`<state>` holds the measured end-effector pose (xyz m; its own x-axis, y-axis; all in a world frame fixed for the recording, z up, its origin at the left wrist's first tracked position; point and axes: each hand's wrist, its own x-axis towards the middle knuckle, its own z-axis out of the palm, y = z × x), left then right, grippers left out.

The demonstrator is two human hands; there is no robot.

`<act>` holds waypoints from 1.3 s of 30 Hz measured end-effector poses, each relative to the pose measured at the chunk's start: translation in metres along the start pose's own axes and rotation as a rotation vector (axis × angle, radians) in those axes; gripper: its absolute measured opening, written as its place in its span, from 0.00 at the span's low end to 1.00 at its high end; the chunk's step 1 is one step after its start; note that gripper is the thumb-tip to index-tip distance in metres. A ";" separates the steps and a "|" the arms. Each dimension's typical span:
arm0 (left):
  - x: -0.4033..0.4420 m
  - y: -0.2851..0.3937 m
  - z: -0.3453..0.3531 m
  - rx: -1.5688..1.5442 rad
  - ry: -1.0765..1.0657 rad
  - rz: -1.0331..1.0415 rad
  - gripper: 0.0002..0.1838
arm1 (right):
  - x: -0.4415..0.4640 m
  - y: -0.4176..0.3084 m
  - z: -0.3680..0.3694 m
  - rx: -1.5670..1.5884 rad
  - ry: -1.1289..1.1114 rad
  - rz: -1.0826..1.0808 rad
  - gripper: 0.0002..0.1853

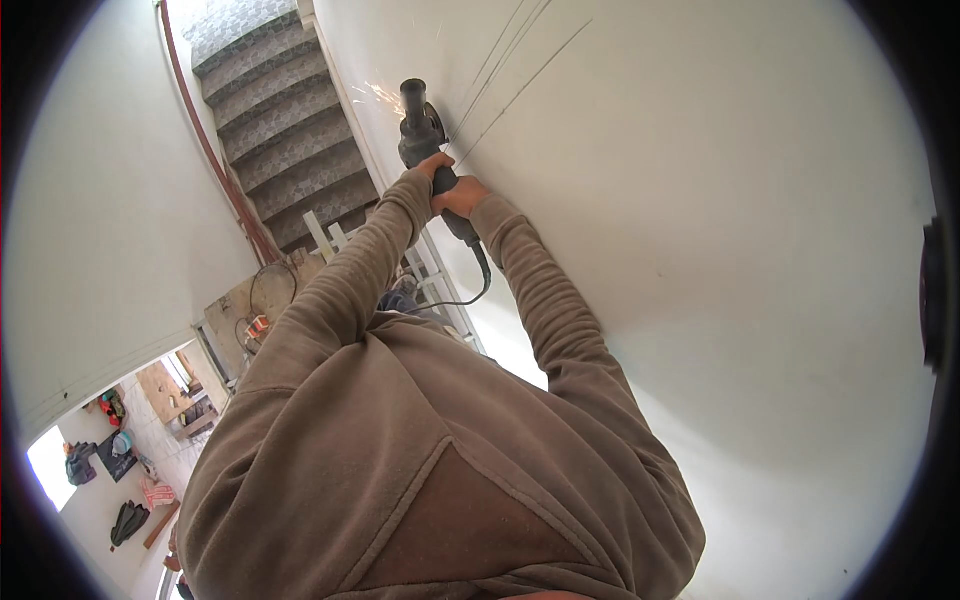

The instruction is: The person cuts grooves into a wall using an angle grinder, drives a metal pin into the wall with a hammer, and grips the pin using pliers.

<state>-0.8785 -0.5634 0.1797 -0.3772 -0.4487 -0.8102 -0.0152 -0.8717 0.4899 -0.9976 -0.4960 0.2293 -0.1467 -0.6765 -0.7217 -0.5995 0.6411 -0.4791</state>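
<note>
Both my hands are wrapped round a black angle grinder point(457, 228), held out at arm's length against the white wall point(720, 250). Nearer its head, my left hand point(436, 164) is closed on the body. My right hand point(460, 196) grips it just behind, its fingers partly hidden. The grinder's disc point(436, 122) is at the wall side, and orange sparks point(380, 97) fly off to the left of the head. From its rear end a black power cord point(487, 278) curves down towards my body. Several thin dark lines point(530, 83) run along the wall from beside the disc.
A patterned staircase point(285, 130) descends at the upper left, with a reddish-brown rail point(205, 140) along it. Below me are a wooden board point(225, 305) with an orange item and cable on it, and pale metal bars point(432, 275). Clothes and bags point(115, 455) hang at lower left.
</note>
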 end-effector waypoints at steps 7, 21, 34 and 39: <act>0.005 -0.002 0.001 0.074 0.072 -0.012 0.20 | -0.001 0.005 0.002 0.001 0.029 -0.022 0.30; 0.052 -0.024 -0.017 0.192 -0.029 0.258 0.20 | 0.004 0.006 0.003 0.039 -0.006 -0.020 0.30; 0.007 -0.006 -0.001 0.045 0.054 0.010 0.21 | -0.002 0.004 0.003 0.034 0.022 -0.036 0.31; 0.008 -0.011 -0.003 0.122 0.026 0.147 0.21 | -0.011 0.000 0.001 0.019 0.033 -0.018 0.32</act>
<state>-0.8783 -0.5581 0.1674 -0.3594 -0.5760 -0.7342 -0.0740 -0.7667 0.6378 -0.9952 -0.4882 0.2369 -0.1619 -0.6996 -0.6959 -0.5876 0.6349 -0.5016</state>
